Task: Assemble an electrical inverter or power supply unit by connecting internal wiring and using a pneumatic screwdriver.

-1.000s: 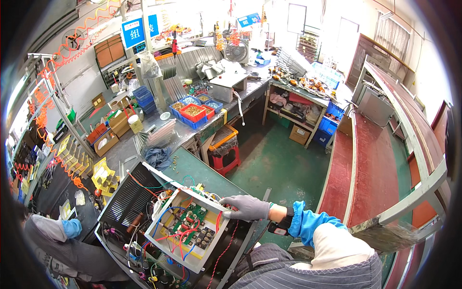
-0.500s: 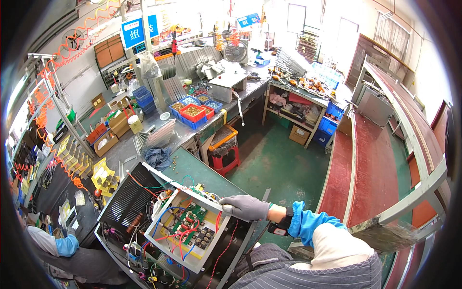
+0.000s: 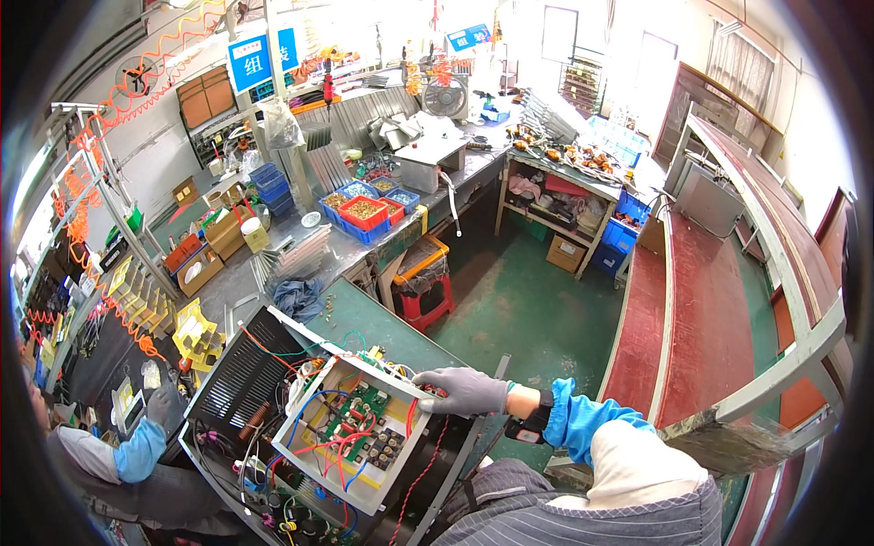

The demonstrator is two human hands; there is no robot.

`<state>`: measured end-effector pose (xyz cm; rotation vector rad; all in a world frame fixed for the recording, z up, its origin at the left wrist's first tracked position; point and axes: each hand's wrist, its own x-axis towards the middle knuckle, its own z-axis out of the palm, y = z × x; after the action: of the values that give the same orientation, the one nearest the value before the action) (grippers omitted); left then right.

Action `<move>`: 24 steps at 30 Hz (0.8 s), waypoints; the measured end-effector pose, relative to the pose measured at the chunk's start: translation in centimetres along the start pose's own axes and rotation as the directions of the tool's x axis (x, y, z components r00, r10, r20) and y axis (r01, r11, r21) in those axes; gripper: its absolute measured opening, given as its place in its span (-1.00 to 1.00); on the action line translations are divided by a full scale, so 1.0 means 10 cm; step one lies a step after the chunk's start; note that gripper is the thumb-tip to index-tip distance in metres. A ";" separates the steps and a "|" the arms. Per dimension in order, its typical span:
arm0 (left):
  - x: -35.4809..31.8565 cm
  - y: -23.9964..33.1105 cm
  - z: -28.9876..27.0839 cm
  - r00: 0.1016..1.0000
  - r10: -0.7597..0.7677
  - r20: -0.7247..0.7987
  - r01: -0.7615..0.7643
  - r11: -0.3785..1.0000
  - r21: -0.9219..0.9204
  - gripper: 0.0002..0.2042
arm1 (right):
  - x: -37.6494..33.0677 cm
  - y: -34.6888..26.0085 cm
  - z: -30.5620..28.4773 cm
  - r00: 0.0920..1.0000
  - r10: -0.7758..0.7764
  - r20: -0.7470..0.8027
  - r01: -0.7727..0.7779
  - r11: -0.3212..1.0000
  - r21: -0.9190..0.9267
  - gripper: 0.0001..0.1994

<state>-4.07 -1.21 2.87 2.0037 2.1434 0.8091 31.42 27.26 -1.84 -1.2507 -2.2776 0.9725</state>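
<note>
My right hand, in a grey glove, is closed at the upper right corner of an open metal tray. A bit of red shows under its fingers, beside a thick red wire. Inside the tray sits a green circuit board with red and blue wires and a cluster of dark round parts. The tray rests tilted in a larger black metal case with a slotted panel, loose wiring and more components. My left hand is out of view.
At the left a co-worker's grey-gloved hand is over the dark bench. Ahead are blue and red bins of small parts, a blue cloth and a red stool. Red-topped benches run along the right.
My right hand's fingers have shifted slightly at the tray's corner, and some red now shows beneath them. The co-worker's hand and arm have moved up and toward the case.
</note>
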 end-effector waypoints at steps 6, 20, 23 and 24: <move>0.00 0.01 0.00 1.000 -0.005 -0.001 0.005 1.000 0.005 -0.76 | 0.01 0.02 0.03 1.000 0.002 0.010 -0.002 0.999 -0.032 -0.34; 0.01 0.02 -0.03 1.000 0.008 0.016 -0.009 0.999 0.032 -0.79 | 0.01 0.01 0.03 1.000 -0.004 -0.028 0.003 1.000 -0.031 -0.55; 0.01 0.03 -0.03 1.000 -0.004 0.025 0.003 0.999 0.036 -0.80 | -0.01 -0.01 0.00 1.000 -0.005 -0.016 0.005 1.000 -0.021 -0.52; 0.01 0.03 -0.03 1.000 -0.006 0.028 0.005 0.999 0.038 -0.80 | -0.01 0.00 0.01 1.000 -0.007 -0.015 0.007 1.000 -0.019 -0.52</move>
<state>-3.96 -1.20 3.29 2.0134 2.1640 0.7405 31.39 27.17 -1.84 -1.2531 -2.2832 0.9375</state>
